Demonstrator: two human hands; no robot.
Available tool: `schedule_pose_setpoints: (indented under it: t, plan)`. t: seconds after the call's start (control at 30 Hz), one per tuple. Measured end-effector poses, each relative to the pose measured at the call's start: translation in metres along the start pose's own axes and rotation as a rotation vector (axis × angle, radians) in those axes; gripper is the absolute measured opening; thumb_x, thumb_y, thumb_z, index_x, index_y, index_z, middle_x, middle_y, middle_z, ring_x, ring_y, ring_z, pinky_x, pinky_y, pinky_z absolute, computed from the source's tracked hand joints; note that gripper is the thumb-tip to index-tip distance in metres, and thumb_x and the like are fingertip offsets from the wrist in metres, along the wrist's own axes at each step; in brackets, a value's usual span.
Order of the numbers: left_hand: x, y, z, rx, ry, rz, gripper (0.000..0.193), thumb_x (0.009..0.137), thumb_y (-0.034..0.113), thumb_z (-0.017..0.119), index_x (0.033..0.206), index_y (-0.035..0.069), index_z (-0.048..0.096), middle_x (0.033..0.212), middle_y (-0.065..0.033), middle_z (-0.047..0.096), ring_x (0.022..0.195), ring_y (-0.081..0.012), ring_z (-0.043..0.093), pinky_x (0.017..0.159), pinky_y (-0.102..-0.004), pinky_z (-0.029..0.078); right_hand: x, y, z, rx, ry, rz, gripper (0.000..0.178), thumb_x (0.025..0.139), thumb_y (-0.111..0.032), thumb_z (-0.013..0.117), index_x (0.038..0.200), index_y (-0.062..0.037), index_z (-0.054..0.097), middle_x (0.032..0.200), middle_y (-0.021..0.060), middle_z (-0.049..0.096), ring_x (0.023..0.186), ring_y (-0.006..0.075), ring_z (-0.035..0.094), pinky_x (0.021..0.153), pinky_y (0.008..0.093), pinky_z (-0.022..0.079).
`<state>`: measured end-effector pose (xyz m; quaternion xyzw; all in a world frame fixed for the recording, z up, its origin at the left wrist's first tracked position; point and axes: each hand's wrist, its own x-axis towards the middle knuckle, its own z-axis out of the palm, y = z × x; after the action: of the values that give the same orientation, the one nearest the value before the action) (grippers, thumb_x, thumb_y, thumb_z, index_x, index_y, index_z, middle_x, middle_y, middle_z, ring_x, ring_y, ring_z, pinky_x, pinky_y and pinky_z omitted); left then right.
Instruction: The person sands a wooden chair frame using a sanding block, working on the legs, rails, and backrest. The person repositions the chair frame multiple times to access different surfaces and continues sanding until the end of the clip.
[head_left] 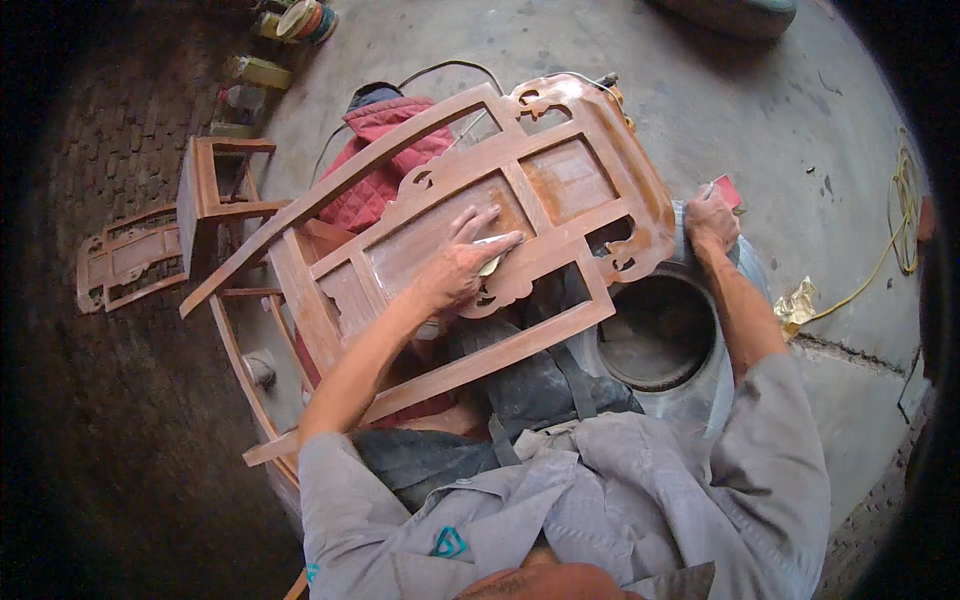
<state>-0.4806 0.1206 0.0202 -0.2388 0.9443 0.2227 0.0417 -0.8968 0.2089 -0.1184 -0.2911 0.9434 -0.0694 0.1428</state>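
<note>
A carved wooden chair back (pixel 535 205) lies tilted across my lap, with recessed panels and scrolled cutouts. My left hand (pixel 467 255) is on its middle panel, fingers stretched over the wood. Between the thumb and palm shows a small folded pale sheet (pixel 490 262), perhaps sandpaper. My right hand (pixel 712 222) is off the chair's right end, closed around a small red sheet (pixel 727 191) that looks like sandpaper. Its fingertips are partly hidden. Pale dust coats parts of the wood and my left fingers.
Beside my right forearm stands a round drum (pixel 655 330) with a dark open top. A red quilted cloth (pixel 378 150) lies behind the chair. More wooden frames (pixel 130 258) stand at the left by several cans (pixel 308 20). A yellow cord (pixel 868 285) trails along the floor.
</note>
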Motion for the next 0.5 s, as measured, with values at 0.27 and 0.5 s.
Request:
schedule_pose_setpoints:
  t: [0.27, 0.5]
  plan:
    - [-0.056, -0.012, 0.007, -0.223, 0.160, -0.243, 0.042, 0.093, 0.011, 0.056, 0.133, 0.021, 0.062, 0.147, -0.0183, 0.047, 0.141, -0.0415, 0.033, 0.118, -0.0513, 0.022, -0.002, -0.002, -0.001, -0.010, -0.005, -0.016, 0.046, 0.099, -0.043, 0.037, 0.108, -0.0102, 0.068, 0.101, 0.0220, 0.071, 0.099, 0.0434, 0.067, 0.091, 0.0514, 0.049]
    - [-0.035, -0.008, 0.003, -0.134, 0.124, -0.129, 0.036, 0.092, 0.018, 0.062, 0.128, 0.019, 0.066, 0.141, -0.0214, 0.051, 0.136, -0.0371, 0.042, 0.118, -0.0509, 0.023, 0.000, -0.001, -0.002, -0.042, -0.006, -0.010, 0.048, 0.099, -0.043, 0.035, 0.107, -0.0092, 0.069, 0.103, 0.0212, 0.071, 0.100, 0.0438, 0.066, 0.090, 0.0506, 0.049]
